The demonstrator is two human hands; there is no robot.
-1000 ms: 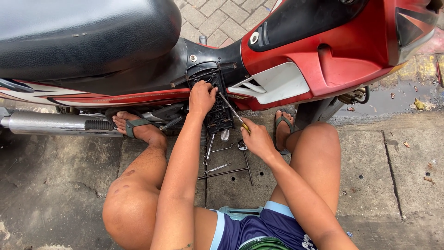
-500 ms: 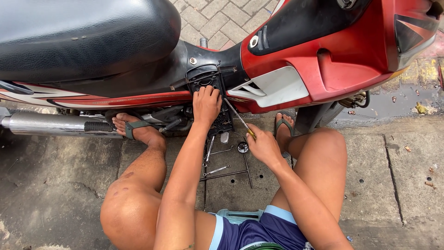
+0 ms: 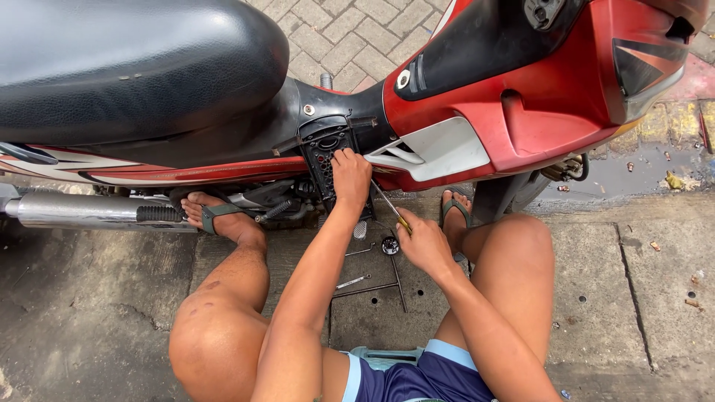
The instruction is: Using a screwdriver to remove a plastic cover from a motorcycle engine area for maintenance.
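Head view, near to far: right hand (image 3: 423, 242) is closed around a screwdriver (image 3: 389, 205), yellow handle in the fist, shaft angled up-left toward the bike. Left hand (image 3: 350, 177) lies curled on the black vented panel (image 3: 325, 152), fingertips at its top edge; can't tell if it grips. Tip sits just right of those fingers. Risk, imo: tip slips off, jabs the left hand or scars the red fairing (image 3: 536, 97). Loose rods (image 3: 369, 286) on the ground underfoot.
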